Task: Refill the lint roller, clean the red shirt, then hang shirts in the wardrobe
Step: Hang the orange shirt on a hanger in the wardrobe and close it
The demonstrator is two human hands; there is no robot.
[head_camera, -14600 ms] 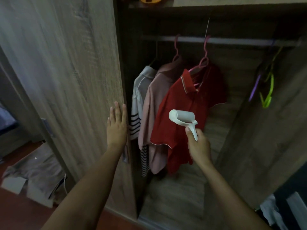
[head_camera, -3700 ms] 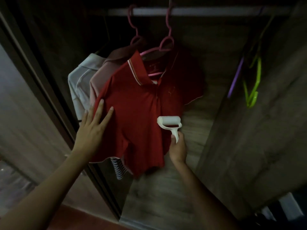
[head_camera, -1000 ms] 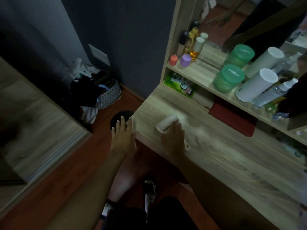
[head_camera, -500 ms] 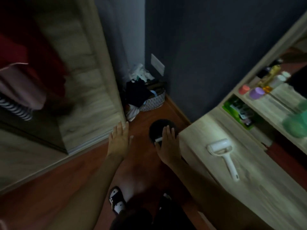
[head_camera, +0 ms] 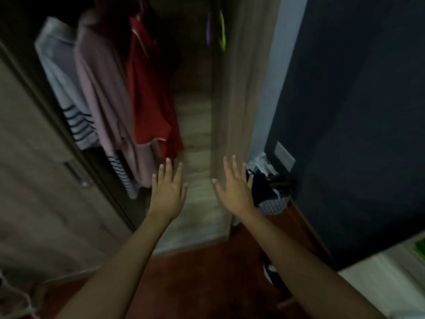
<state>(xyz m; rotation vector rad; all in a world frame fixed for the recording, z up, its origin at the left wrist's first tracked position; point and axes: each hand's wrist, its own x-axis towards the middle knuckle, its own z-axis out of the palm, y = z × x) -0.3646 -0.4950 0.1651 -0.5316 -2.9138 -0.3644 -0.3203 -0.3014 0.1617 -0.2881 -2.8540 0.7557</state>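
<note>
Hands: left hand (head_camera: 167, 192) and right hand (head_camera: 234, 189) spread wide, empty | step: hanging done, red shirt (head_camera: 151, 95) in wardrobe (head_camera: 232, 88) | next: likely slide door (head_camera: 34, 180) closed

wardrobe (head_camera: 232, 88): pale wood-grain board, matt, grain blurred by motion.
door (head_camera: 34, 203): same wood-look finish, dull; a small metallic handle (head_camera: 77, 173) is set in it.
red shirt (head_camera: 149, 88): soft cloth, matt, pale piping at the hem.
pink shirt (head_camera: 103, 88): plain cloth, matt.
striped shirt (head_camera: 66, 88): light cloth, dark stripes.
floor (head_camera: 207, 279): reddish, smooth, faint sheen.
wall (head_camera: 356, 111): dark, matt.
basket (head_camera: 272, 207): patterned, material cannot be told.
</note>
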